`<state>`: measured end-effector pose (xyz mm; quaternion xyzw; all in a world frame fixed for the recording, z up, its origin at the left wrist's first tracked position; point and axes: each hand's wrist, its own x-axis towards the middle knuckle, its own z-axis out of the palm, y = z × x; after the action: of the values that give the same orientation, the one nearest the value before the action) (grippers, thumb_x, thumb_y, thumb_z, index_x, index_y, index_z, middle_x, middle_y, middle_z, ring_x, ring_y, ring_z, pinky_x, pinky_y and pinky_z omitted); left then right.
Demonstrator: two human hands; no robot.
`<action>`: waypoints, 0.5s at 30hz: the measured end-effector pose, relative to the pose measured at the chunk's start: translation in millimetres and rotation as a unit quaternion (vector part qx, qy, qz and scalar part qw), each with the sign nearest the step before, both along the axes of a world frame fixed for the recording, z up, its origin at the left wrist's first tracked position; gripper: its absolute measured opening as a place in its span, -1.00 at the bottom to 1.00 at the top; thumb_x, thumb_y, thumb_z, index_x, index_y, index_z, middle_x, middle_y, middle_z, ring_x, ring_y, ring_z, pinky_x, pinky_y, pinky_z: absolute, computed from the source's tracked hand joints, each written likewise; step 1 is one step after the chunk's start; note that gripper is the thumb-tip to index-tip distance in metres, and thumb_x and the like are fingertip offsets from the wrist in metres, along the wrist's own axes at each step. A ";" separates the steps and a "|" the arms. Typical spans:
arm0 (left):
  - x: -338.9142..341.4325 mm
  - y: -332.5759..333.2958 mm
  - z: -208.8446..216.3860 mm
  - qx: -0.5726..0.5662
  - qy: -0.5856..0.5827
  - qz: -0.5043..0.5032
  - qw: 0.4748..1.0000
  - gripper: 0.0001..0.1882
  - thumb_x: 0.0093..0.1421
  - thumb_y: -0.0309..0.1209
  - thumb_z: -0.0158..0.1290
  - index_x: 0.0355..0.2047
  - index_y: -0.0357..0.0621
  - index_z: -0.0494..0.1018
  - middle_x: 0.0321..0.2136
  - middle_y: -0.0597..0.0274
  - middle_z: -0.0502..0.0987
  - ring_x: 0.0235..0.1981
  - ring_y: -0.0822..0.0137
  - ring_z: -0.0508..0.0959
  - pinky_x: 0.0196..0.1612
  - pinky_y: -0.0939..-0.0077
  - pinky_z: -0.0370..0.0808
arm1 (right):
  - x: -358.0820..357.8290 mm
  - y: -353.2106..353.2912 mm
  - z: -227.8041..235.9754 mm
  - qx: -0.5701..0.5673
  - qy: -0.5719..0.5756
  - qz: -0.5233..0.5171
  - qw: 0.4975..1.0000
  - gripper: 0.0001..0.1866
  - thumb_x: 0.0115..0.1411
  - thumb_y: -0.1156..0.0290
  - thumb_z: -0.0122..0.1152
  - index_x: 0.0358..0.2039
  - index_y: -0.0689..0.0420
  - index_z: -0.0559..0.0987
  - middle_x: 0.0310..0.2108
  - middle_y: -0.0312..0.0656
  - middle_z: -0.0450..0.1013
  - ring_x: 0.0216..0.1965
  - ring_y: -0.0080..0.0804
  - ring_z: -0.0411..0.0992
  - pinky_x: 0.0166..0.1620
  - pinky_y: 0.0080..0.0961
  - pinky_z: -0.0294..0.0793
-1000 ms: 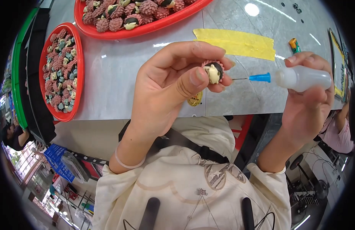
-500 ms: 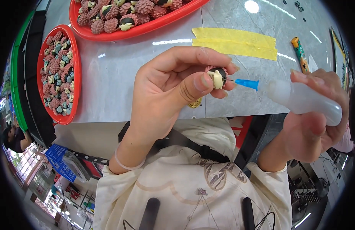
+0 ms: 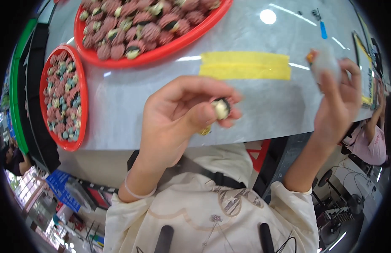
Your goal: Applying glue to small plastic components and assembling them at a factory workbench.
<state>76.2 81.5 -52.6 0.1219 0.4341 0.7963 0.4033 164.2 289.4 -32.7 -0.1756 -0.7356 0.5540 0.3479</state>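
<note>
My left hand (image 3: 170, 116) is closed, pinching a small figurine (image 3: 222, 109) between thumb and fingers above the table's near edge. The figurine has a cream front, a black part and a pink part behind. Over at the right, my right hand (image 3: 341, 99) is wrapped round a translucent white squeeze bottle (image 3: 325, 65), smeared by motion. A blue needle tip (image 3: 323, 30) points toward the far side of the table, apart from the figurine. Part of a round gold thing (image 3: 205, 130) shows below my left fingers.
A large red tray (image 3: 119, 63) of similar pink, black and cream pieces stands at the far left. Nearer, a smaller red tray (image 3: 84, 114) holds pink, cream and blue-grey ones. Yellow tape (image 3: 246, 66) lies across the grey table (image 3: 132, 109). Another person (image 3: 370, 141) is at the far right.
My right hand has drawn the bottle away from the figurine and swung its tip from leftward to pointing far. The left hand keeps its pinch. The whole view has shifted slightly.
</note>
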 end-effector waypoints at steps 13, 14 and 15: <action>0.6 1.5 4.7 -0.018 0.008 0.007 1.000 -0.65 -0.04 -0.24 0.03 -0.38 -0.27 0.27 -0.42 0.09 0.35 -0.48 0.36 0.41 -0.52 0.72 0.36 | -16.2 94.2 6.9 0.232 -0.175 0.007 0.957 -0.77 -0.08 0.59 0.05 -0.33 0.24 0.41 -0.42 -0.27 0.39 -0.35 -0.59 0.34 -0.27 -0.68 0.30; -0.6 1.5 3.4 -0.016 0.008 0.007 1.000 -0.65 -0.04 -0.24 0.03 -0.38 -0.27 0.27 -0.42 0.09 0.35 -0.48 0.36 0.41 -0.52 0.72 0.36 | -18.1 107.5 8.3 0.223 -0.196 -0.038 0.954 -0.79 -0.07 0.56 0.05 -0.34 0.25 0.42 -0.41 -0.26 0.39 -0.35 -0.59 0.34 -0.27 -0.68 0.30; -1.8 0.8 0.8 0.003 0.002 0.003 1.000 -0.67 -0.03 -0.29 0.03 -0.36 -0.31 0.29 -0.41 0.04 0.37 -0.46 0.33 0.44 -0.48 0.65 0.40 | -22.0 116.7 8.1 0.214 -0.216 -0.083 0.949 -0.80 -0.06 0.53 0.04 -0.35 0.25 0.43 -0.41 -0.26 0.39 -0.35 -0.59 0.34 -0.26 -0.68 0.30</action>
<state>74.5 82.3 -51.8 0.1230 0.4324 0.7989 0.3996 142.3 406.1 -24.5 -0.2732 -0.8772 0.3016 0.2549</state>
